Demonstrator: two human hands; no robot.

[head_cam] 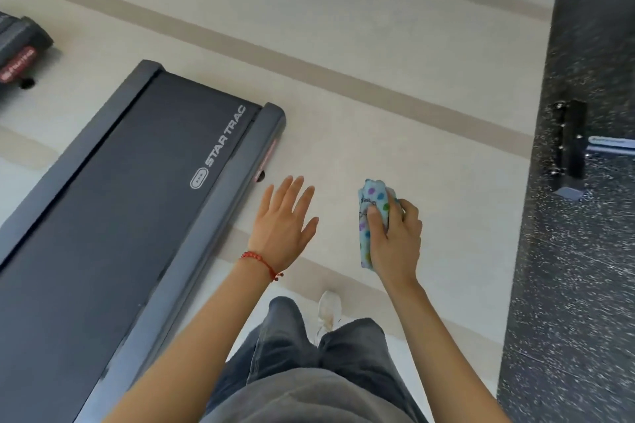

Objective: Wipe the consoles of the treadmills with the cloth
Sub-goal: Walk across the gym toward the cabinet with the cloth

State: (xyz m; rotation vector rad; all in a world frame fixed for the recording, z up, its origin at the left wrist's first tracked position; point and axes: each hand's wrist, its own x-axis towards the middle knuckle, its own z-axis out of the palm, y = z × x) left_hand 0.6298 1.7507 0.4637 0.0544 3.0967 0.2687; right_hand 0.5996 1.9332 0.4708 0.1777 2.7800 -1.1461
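Fingers of right hand clamped round folded pale-blue polka-dot cloth, long axis pointing away | left hand spread, empty | beside dark-grey treadmill deck

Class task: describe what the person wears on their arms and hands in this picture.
Both forearms are bare, with no sleeves in view. The left hand has a thin red beaded bracelet at the wrist, with a small dangling end. The right hand shows no glove, ring or watch.
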